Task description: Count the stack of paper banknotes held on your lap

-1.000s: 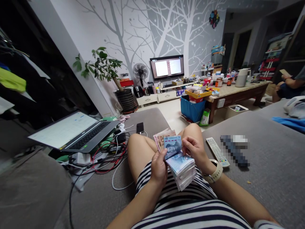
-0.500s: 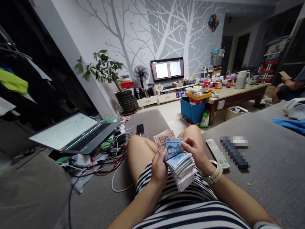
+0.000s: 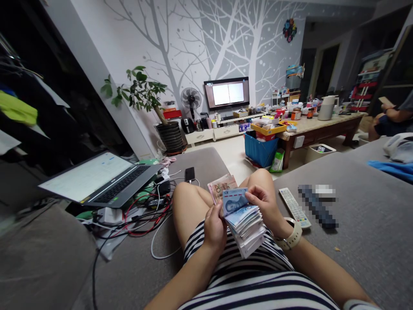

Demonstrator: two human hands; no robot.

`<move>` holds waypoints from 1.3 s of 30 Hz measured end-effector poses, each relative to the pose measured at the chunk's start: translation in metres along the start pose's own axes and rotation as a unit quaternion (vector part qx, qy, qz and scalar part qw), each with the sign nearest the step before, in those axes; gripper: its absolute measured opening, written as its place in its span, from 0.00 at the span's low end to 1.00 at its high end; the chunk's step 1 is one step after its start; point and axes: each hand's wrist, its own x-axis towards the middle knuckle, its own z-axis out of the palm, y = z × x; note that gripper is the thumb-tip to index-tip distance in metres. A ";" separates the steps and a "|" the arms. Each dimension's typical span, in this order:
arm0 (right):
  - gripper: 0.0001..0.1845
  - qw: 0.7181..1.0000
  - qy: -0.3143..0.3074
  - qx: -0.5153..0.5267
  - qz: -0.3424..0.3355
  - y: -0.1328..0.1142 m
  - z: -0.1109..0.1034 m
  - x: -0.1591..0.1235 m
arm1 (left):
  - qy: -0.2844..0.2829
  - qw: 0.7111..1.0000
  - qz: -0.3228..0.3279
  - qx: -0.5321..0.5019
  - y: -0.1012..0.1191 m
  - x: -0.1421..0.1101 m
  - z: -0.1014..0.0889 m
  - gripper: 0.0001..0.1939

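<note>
A thick, folded stack of banknotes [image 3: 247,228] hangs over my lap, gripped at its left side by my left hand [image 3: 215,226]. Blue notes lie on top of it. One blue banknote [image 3: 234,201] stands up from the stack, and my right hand [image 3: 263,203] pinches its right edge between thumb and fingers. Behind it, several brownish 20 notes [image 3: 222,184] stick out beyond my left hand. My left fingers are partly hidden by the notes. A pale watch [image 3: 292,236] is on my right wrist.
Beside my right leg lie a remote control [image 3: 294,209] and a blurred dark object [image 3: 318,206]. Left of me are an open laptop [image 3: 121,189], tangled cables [image 3: 145,215] and a phone [image 3: 189,174]. A cluttered table [image 3: 319,125] stands ahead; a person [image 3: 392,114] sits far right.
The raised blue note has shifted slightly left and lower, nearer my left thumb. Both hands keep their hold on the notes. The television picture has changed.
</note>
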 end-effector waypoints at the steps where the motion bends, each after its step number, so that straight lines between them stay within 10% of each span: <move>1: 0.19 1.000 -0.002 0.001 -0.001 0.000 0.000 0.000 | -0.001 1.000 -0.001 0.003 0.000 0.000 0.000 0.17; 39: 0.23 1.000 0.027 -0.003 -0.003 0.014 -0.003 0.007 | -0.092 0.995 -0.034 0.006 0.002 -0.006 0.000 0.22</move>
